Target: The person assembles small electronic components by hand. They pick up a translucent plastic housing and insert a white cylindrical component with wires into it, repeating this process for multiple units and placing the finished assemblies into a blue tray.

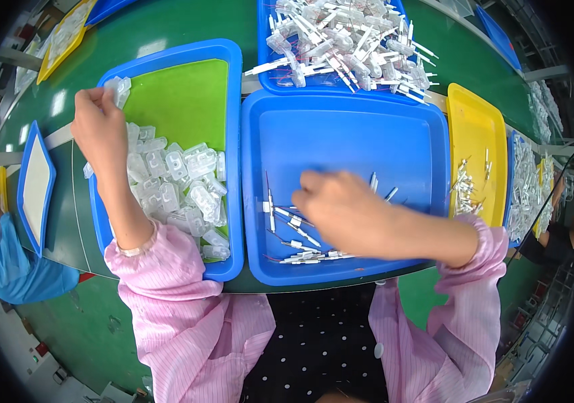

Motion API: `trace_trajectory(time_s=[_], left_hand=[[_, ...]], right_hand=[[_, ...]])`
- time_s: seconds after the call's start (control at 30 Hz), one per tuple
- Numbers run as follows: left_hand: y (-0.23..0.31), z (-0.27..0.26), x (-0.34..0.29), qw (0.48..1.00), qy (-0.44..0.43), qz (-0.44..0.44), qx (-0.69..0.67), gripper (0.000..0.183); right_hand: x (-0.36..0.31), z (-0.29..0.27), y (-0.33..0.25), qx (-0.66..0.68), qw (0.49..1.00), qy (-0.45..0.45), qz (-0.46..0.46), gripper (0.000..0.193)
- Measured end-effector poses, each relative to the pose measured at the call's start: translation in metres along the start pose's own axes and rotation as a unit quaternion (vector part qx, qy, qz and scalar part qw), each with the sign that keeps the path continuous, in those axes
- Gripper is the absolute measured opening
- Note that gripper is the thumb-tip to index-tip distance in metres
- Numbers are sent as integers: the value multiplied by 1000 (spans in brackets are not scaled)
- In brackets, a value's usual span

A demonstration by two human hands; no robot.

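Note:
At the far left corner of a blue tray with a green liner, my left hand pinches a clear plastic housing. Many similar clear plastic housings lie in a heap in the near half of that tray. Over the middle blue tray, my right hand is closed, fingertips curled together and slightly blurred. Whatever it may hold is hidden. Just below and left of it, several thin white parts with wires lie on the tray's bottom.
Behind the middle tray, another blue tray is piled with clear housings joined to white wired parts. To the right stands a yellow tray with small white parts. Another person's blue-clothed arm shows at far left.

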State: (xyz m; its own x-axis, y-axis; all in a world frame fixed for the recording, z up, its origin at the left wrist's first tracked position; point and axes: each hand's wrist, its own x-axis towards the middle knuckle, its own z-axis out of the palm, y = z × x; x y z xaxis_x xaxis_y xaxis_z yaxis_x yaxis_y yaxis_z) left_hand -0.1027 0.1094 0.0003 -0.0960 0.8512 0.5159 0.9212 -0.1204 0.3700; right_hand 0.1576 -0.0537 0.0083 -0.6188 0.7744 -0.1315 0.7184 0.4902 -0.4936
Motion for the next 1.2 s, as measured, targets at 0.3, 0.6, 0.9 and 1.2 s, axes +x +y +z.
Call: trace_trajectory(time_s=[0.3,0.6,0.9,1.2], left_hand=[[92,-5,-64,598,-405,-120,-681,16],[103,-2,-84,314,-506,-183,-782,52],[107,0,-87,341,-512,-221,-756,37],[115,-2,-89,418,-480,-228,-736,31]], right_hand=[[-11,32,-3,2,991,81,111,16],[-47,-19,2,530,764,317,187,6],[-40,-18,9,174,874,423,163,26],[-49,-12,6,279,827,456,175,21]])
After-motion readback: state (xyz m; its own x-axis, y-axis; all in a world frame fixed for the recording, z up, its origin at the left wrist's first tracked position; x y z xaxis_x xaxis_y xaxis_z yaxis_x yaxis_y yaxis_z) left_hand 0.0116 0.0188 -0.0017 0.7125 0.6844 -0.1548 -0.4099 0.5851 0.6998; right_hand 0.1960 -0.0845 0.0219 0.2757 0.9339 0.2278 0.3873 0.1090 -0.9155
